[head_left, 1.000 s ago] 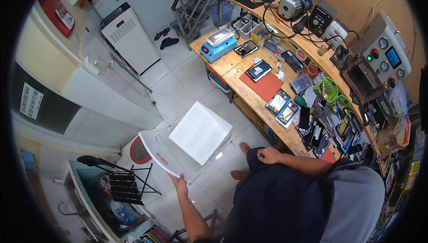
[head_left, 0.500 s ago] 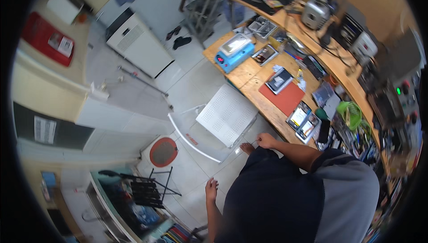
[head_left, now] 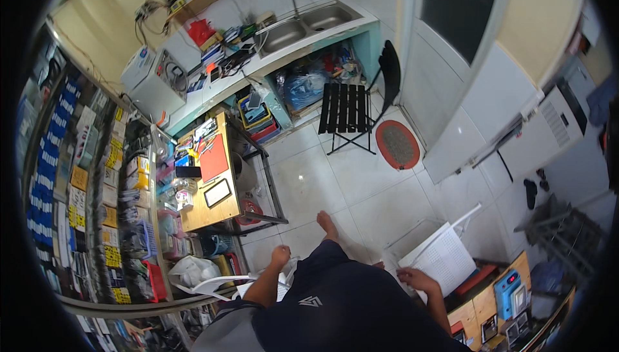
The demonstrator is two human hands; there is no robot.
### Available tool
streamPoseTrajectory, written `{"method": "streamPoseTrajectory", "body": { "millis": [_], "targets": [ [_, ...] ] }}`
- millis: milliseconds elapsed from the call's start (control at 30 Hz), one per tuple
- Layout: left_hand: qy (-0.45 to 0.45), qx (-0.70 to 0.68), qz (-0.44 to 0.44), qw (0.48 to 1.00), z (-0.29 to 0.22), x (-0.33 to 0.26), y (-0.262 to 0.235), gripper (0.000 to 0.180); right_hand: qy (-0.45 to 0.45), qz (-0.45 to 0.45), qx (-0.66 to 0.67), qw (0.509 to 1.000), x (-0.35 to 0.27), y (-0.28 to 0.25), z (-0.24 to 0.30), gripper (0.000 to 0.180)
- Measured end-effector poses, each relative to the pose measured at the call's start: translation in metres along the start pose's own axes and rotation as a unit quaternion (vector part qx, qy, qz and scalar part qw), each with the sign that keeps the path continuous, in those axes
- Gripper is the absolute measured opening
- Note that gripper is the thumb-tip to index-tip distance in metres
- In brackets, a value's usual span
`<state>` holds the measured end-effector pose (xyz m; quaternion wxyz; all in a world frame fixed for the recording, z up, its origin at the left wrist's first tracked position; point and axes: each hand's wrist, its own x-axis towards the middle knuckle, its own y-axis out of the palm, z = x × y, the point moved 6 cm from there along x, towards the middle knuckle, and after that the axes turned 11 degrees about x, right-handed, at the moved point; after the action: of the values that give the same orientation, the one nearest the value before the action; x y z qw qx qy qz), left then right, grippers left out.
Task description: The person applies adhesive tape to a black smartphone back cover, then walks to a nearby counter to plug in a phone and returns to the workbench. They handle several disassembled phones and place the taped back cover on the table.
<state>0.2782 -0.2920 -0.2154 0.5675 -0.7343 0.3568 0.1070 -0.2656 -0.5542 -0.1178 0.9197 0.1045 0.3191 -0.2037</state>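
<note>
My left hand (head_left: 279, 257) hangs at my left side with its fingers curled in. I see nothing in it. A white chair (head_left: 209, 285) is partly hidden behind that forearm. On my other side, my right hand (head_left: 418, 280) is loosely bent with the fingers somewhat apart, and it appears to hold nothing. It overlaps the near edge of a white chair with a perforated seat (head_left: 445, 256); whether it touches the seat I cannot tell. One bare foot (head_left: 327, 225) shows on the tiled floor ahead of me.
A wooden table (head_left: 193, 220) with tools and a red mat stands left, beside packed shelves (head_left: 97, 191). Ahead are a double sink (head_left: 284, 37), a black folding chair (head_left: 348, 103) and an oval mat (head_left: 398, 145). A workbench (head_left: 477, 313) with a blue device (head_left: 507, 292) lies lower right.
My view has swung round to the left. The sink, shelves and small table have come into sight, and the workbench has shifted to the lower right. My left fingers are more curled.
</note>
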Motion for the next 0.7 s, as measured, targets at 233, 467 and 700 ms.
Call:
{"method": "streamPoseTrajectory", "body": {
  "millis": [233, 467, 700],
  "targets": [
    [0.024, 0.008, 0.150, 0.988, 0.009, 0.027, 0.042, 0.042, -0.065, -0.315, -0.153, 0.935, 0.153, -0.105, 0.214, 0.033],
    [-0.065, -0.125, 0.040, 0.989, 0.015, 0.187, -0.094, 0.038, 0.074, -0.209, 0.022, 0.975, 0.299, -0.062, 0.187, 0.028],
    [-0.023, -0.371, -0.069, 0.926, -0.032, 0.267, -0.169, 0.026, 0.141, -0.193, -0.052, 0.970, 0.404, -0.083, 0.145, 0.022]
  ]
}}
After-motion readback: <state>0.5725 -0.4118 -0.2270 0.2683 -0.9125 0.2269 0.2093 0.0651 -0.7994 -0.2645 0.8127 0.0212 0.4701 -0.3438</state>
